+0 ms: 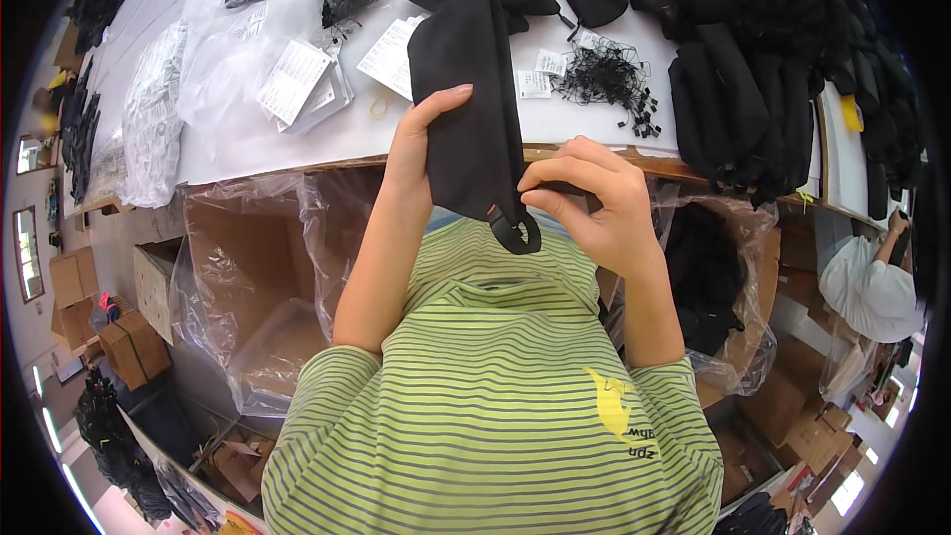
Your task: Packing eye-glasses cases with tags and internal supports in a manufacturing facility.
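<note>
A long black fabric pouch (461, 104) is held up over the table's near edge, slightly tilted. My left hand (416, 144) grips it along its left side, thumb lying across the front and the other fingers hidden behind. At its lower end hangs a small black loop (517, 233) with a bit of orange beside it. My right hand (592, 193) is closed in a pinch on a short black strip (565, 187) at the pouch's right edge; whether this is a zipper pull or a strap I cannot tell.
White paper tags (297, 79) and a pile of black tag strings (606, 77) lie on the white table (634, 134). Black pouches (733, 69) are heaped at right. Plastic-lined cartons (253, 258) stand below the edge. Another person (867, 282) is at far right.
</note>
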{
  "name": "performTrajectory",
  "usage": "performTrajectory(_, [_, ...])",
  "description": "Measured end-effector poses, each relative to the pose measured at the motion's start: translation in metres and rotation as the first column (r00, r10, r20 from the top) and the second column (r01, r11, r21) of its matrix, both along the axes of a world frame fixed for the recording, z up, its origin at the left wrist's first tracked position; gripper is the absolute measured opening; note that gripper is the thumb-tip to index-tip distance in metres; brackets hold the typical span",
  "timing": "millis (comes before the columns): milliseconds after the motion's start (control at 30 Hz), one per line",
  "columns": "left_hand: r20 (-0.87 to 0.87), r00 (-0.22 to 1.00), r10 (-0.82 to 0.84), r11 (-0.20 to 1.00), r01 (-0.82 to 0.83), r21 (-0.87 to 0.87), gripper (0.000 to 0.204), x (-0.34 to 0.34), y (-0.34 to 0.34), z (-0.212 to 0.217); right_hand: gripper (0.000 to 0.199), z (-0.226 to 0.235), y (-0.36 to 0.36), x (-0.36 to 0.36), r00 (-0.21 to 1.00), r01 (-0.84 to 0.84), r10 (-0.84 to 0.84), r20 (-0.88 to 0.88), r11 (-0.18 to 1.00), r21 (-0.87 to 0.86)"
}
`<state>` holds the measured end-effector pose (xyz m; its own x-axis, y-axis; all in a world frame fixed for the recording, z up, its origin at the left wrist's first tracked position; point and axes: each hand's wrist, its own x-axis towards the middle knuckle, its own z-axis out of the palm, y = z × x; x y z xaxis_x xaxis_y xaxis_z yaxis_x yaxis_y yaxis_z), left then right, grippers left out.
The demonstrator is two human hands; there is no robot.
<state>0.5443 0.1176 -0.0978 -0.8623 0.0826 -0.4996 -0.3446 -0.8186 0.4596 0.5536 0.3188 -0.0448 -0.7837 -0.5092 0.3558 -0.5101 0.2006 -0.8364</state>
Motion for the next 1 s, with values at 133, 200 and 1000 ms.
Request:
performTrajectory(133, [-0.012, 1.000, 0.020, 0.998, -0.020, 0.058, 0.017, 0.003, -0.003, 0.003, 0.014, -0.001, -0.003, 0.005, 0.999, -0.033, 0.033, 0.008, 0.999, -0.030])
performTrajectory(200, [-0.052, 0.999, 0.003, 0.997, 0.001, 0.071, 0.017, 0.005, -0.007, 0.000, 0.014, 0.000, -0.004, 0.008, 0.999, -0.048, 0.048, 0.008, 0.999, -0.022])
performTrajectory(1000, [-0.146, 0.984, 0.102, 0.935, -0.145, -0.323, 0.026, 0.005, -0.017, 0.004, 0.033, -0.003, -0.023, 0.003, 0.959, 0.119, -0.073, -0.273, 0.980, 0.157])
